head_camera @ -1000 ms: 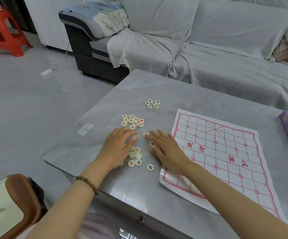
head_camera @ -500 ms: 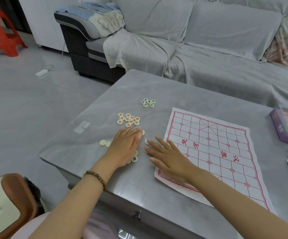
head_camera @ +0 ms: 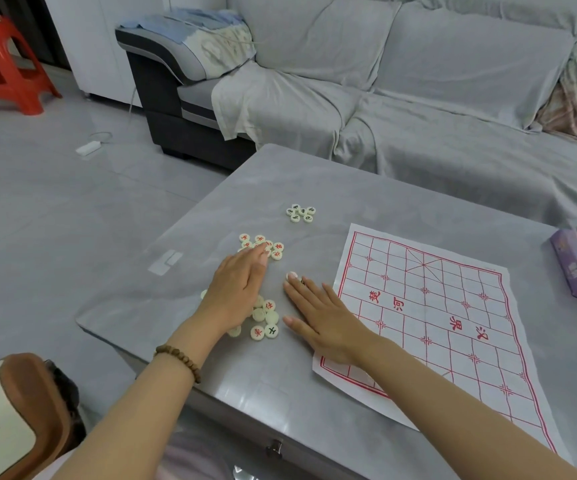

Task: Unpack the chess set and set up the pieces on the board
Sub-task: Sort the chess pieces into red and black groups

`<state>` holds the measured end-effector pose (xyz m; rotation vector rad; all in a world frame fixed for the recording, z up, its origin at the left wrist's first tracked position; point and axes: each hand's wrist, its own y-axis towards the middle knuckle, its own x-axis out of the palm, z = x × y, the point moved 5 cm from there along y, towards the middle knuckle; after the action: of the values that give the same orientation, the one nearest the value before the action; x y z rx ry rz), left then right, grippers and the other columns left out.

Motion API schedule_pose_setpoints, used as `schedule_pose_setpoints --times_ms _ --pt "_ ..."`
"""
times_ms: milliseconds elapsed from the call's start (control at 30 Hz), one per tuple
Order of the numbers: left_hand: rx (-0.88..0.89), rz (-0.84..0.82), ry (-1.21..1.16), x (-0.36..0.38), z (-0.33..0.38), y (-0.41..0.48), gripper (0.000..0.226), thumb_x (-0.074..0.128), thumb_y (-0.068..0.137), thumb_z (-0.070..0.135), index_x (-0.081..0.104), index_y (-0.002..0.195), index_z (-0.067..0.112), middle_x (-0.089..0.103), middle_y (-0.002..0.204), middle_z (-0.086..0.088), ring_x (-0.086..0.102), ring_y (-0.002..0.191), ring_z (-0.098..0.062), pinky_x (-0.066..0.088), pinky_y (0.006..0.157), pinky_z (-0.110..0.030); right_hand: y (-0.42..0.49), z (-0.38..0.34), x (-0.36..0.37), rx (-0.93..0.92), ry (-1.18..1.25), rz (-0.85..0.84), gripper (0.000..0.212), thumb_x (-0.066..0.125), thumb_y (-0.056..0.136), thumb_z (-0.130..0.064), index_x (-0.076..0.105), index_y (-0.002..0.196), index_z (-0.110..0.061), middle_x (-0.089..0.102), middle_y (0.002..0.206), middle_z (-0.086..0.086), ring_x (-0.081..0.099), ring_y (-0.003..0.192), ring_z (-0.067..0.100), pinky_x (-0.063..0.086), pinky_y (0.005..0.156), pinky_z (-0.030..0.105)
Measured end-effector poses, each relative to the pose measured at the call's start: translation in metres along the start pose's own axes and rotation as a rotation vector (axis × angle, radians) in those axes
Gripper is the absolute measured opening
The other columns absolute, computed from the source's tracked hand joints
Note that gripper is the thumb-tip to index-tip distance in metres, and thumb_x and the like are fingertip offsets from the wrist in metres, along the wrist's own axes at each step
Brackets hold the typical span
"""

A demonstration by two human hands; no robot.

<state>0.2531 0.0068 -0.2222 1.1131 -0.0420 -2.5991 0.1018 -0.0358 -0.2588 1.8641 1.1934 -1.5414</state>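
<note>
While the left hand (head_camera: 235, 292) and right hand (head_camera: 325, 320) lie flat, fingers straight, six black-lettered pieces (head_camera: 300, 213) cluster near the surface's (head_camera: 280, 386) far-left edge, beside one board (head_camera: 436, 323).

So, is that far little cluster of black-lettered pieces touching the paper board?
Apart. The head view shows a strip of bare grey table between the black-lettered pieces and the nearest corner of the paper board.
</note>
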Motion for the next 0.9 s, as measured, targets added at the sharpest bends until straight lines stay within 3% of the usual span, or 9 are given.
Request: schedule_pose_setpoints --times_ms 167,300,400,700,800,900 --pt "-0.013 0.023 0.094 -0.005 -0.021 0.001 0.058 0.012 0.096 0.048 0.038 0.141 0.021 0.04 0.145 0.002 0.028 0.136 -0.014 0.018 0.114 -0.031 0.022 0.019 -0.008 0.063 -0.033 0.006 0.061 0.016 0.098 -0.05 -0.006 0.149 -0.025 -0.012 0.156 -0.01 -0.015 0.142 0.007 -0.016 0.114 0.031" --pt "-0.038 -0.039 0.157 -0.003 -0.027 0.002 0.057 0.01 0.097 0.051 0.031 0.144 0.026 0.031 0.15 0.004 0.016 0.141 -0.01 0.005 0.115 -0.026 0.052 0.045 -0.023 0.132 -0.031 0.029 0.061 0.015 0.098 -0.05 -0.006 0.149 -0.025 -0.011 0.157 -0.007 -0.013 0.143 0.009 -0.015 0.112 0.03" --pt "0.0 -0.039 0.206 -0.003 -0.027 0.005 0.078 -0.003 0.082 0.06 0.029 0.144 0.027 0.03 0.15 0.008 0.013 0.141 -0.007 0.001 0.112 -0.021 0.079 0.061 -0.032 0.18 -0.025 0.048 0.061 0.016 0.098 -0.049 -0.006 0.149 -0.023 -0.011 0.157 -0.006 -0.012 0.144 0.01 -0.012 0.113 0.032" --pt "0.004 -0.024 0.25 -0.004 -0.035 0.014 0.096 -0.018 0.072 0.074 0.029 0.143 0.03 0.029 0.149 0.015 0.009 0.141 -0.003 -0.001 0.114 -0.022 0.134 0.088 -0.045 0.24 -0.012 0.07 0.061 0.016 0.099 -0.048 -0.006 0.149 -0.021 -0.01 0.157 -0.006 -0.012 0.144 0.011 -0.01 0.115 0.034" --pt "0.012 -0.028 0.275 -0.005 -0.038 0.013 0.089 -0.014 0.076 0.069 0.029 0.143 0.03 0.029 0.149 0.015 0.008 0.141 -0.002 -0.001 0.115 -0.023 0.134 0.089 -0.05 0.214 0.036 0.103 0.059 0.017 0.1 -0.045 -0.004 0.15 -0.021 -0.009 0.157 -0.005 -0.012 0.144 0.01 -0.01 0.114 0.034" --pt "0.023 -0.029 0.266 -0.007 -0.037 0.009 0.08 -0.005 0.08 0.062 0.033 0.142 0.03 0.03 0.149 0.015 0.01 0.141 -0.001 -0.002 0.113 -0.021 0.116 0.072 -0.063 0.143 0.233 0.27 0.057 0.024 0.1 -0.04 0.004 0.15 -0.021 0.0 0.158 -0.005 -0.001 0.144 0.009 0.0 0.116 0.031"
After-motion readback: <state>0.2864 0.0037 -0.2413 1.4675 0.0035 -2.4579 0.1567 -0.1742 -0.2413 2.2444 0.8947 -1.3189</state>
